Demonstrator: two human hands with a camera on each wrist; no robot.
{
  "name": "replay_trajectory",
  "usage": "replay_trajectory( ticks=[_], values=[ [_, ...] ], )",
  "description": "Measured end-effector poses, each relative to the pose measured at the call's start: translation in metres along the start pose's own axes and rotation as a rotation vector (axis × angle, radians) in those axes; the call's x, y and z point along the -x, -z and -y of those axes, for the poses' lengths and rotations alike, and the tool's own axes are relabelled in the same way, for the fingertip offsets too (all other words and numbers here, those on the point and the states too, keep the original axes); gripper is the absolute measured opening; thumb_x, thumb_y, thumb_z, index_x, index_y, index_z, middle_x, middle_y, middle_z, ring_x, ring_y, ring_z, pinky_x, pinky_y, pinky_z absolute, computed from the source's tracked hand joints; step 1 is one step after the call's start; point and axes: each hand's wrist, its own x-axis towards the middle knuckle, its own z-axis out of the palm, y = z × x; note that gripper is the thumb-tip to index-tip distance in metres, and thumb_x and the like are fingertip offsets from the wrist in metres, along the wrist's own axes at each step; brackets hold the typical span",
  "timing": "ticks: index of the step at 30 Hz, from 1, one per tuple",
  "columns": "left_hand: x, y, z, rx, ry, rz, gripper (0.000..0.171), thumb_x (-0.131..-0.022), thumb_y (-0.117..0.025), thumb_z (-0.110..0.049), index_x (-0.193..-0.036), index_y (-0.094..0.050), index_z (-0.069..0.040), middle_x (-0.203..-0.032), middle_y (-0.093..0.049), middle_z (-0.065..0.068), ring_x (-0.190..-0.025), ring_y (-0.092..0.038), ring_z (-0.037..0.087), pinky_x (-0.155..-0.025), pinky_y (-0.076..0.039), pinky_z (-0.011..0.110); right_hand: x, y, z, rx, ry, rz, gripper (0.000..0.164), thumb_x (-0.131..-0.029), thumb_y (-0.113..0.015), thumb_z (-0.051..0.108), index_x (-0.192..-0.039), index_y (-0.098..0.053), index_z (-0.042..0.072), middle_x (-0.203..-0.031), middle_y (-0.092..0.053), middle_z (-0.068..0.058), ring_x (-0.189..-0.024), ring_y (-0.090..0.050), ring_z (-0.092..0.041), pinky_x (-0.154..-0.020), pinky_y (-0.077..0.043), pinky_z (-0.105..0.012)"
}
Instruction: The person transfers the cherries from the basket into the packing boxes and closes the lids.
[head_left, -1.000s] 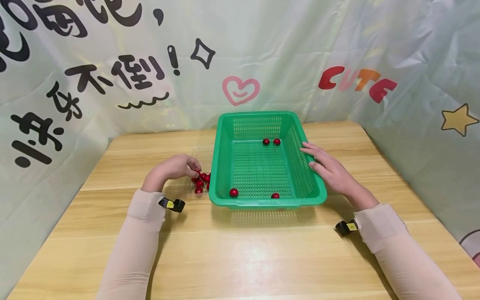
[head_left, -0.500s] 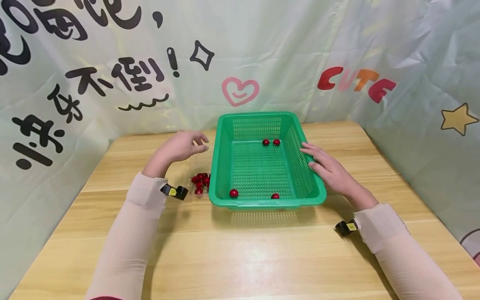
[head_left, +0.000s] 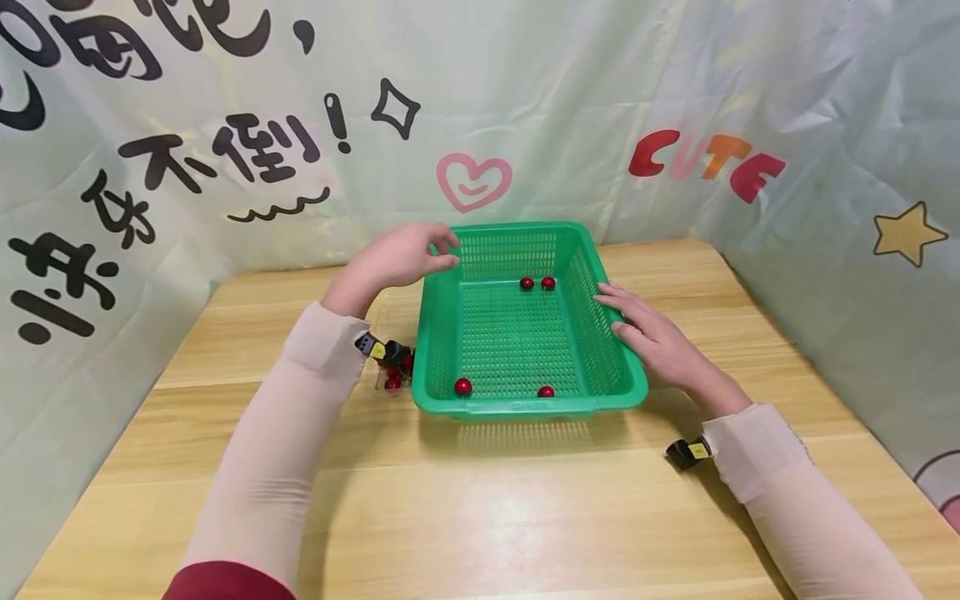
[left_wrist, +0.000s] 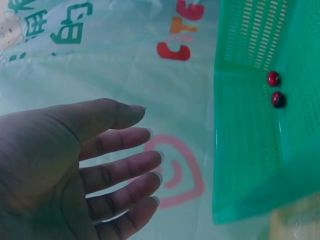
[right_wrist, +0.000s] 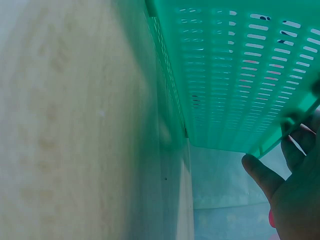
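Observation:
A green plastic basket (head_left: 525, 408) with slotted walls sits on the table, and several red cherries (head_left: 463, 387) lie on its floor. My left hand (head_left: 405, 254) is raised at the basket's back left corner. Its fingers (left_wrist: 132, 165) are spread and loosely bent, with nothing seen in them in the left wrist view. My right hand (head_left: 656, 337) rests on the right rim, fingers laid over it. To the basket's left stands a clear plastic box (head_left: 382, 321) with more cherries (head_left: 393, 383), partly hidden by my left wrist's camera.
Wood-grain table (head_left: 517, 517) spreads in front of the basket. A pale printed cloth (head_left: 570, 125) hangs behind and along both sides, close past the table's back edge. A black camera (head_left: 682, 454) is strapped to the right wrist.
My left hand has left the cherries in the clear box, risen, and moved back and right to the basket's corner. The right hand has stayed on the rim.

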Motion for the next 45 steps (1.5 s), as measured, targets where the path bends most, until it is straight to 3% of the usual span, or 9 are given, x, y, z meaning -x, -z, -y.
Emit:
replay_trajectory(
  ticks=[9,13,20,26,28,38,42,45],
  values=[
    [-0.016,-0.011,-0.025,-0.055,-0.063,0.068,0.033,-0.097,-0.062,-0.029,-0.125,-0.062,-0.012,-0.114,-0.065,0.005,-0.102,-0.06,0.021,-0.09,-0.046,0.038,-0.002,0.002,0.003,0.005,0.018,-0.002,0.044,-0.104,-0.044,0.013,-0.147,-0.042,0.006,-0.159,-0.026,-0.008,-0.146,-0.016,-0.033,-0.109,-0.018,-0.065],
    [-0.019,-0.021,-0.036,-0.118,-0.088,0.169,0.034,-0.097,-0.061,-0.029,-0.127,-0.06,-0.012,-0.113,-0.065,0.004,-0.104,-0.059,0.021,-0.092,-0.045,0.039,-0.002,0.002,0.004,0.006,0.019,-0.002,0.044,-0.104,-0.044,0.014,-0.147,-0.042,0.006,-0.159,-0.027,-0.007,-0.147,-0.016,-0.031,-0.109,-0.018,-0.065],
    [-0.023,-0.039,-0.054,-0.251,-0.128,0.337,0.037,-0.097,-0.062,-0.031,-0.128,-0.059,-0.011,-0.096,-0.065,0.002,-0.091,-0.058,0.016,-0.1,-0.04,0.04,-0.002,0.003,0.002,0.01,0.032,-0.006,0.044,-0.104,-0.043,0.014,-0.147,-0.042,0.005,-0.158,-0.027,-0.009,-0.146,-0.017,-0.032,-0.11,-0.018,-0.063],
    [-0.026,-0.052,-0.065,-0.37,-0.14,0.457,0.038,-0.097,-0.062,-0.031,-0.128,-0.06,-0.011,-0.123,-0.061,0.003,-0.108,-0.056,0.021,-0.098,-0.042,0.04,-0.002,0.004,0.003,0.016,0.029,-0.005,0.044,-0.104,-0.043,0.014,-0.147,-0.042,0.005,-0.158,-0.027,-0.009,-0.147,-0.016,-0.029,-0.111,-0.018,-0.062],
    [-0.027,-0.057,-0.067,-0.418,-0.144,0.5,0.036,-0.096,-0.063,-0.032,-0.125,-0.062,-0.01,-0.124,-0.061,0.004,-0.111,-0.055,0.021,-0.098,-0.042,0.039,-0.002,0.004,0.002,0.019,0.026,-0.008,0.044,-0.104,-0.044,0.014,-0.147,-0.042,0.006,-0.158,-0.028,-0.007,-0.147,-0.017,-0.029,-0.11,-0.018,-0.063],
    [-0.028,-0.076,-0.077,-0.618,-0.161,0.679,0.025,-0.094,-0.064,-0.031,-0.104,-0.066,-0.008,-0.098,-0.061,0.001,-0.087,-0.055,0.015,-0.079,-0.047,0.031,-0.002,0.004,0.003,0.013,0.032,-0.003,0.043,-0.104,-0.044,0.014,-0.146,-0.043,0.004,-0.158,-0.028,-0.009,-0.146,-0.017,-0.035,-0.11,-0.018,-0.063],
    [-0.027,-0.08,-0.082,-0.705,-0.052,0.777,0.021,-0.093,-0.066,-0.029,-0.099,-0.065,-0.009,-0.084,-0.052,0.0,-0.071,-0.045,0.013,-0.063,-0.041,0.027,-0.001,0.004,0.002,0.01,0.024,-0.007,0.043,-0.103,-0.045,0.014,-0.146,-0.044,0.006,-0.158,-0.029,-0.006,-0.146,-0.018,-0.033,-0.109,-0.019,-0.064],
    [-0.017,-0.075,-0.091,-0.769,0.027,0.826,0.024,-0.09,-0.07,-0.03,-0.106,-0.069,-0.012,-0.091,-0.052,-0.001,-0.074,-0.043,0.012,-0.066,-0.044,0.028,-0.001,0.003,0.002,0.015,0.025,-0.006,0.043,-0.104,-0.045,0.015,-0.146,-0.044,0.007,-0.158,-0.029,-0.006,-0.146,-0.018,-0.029,-0.109,-0.02,-0.064]
  ],
)
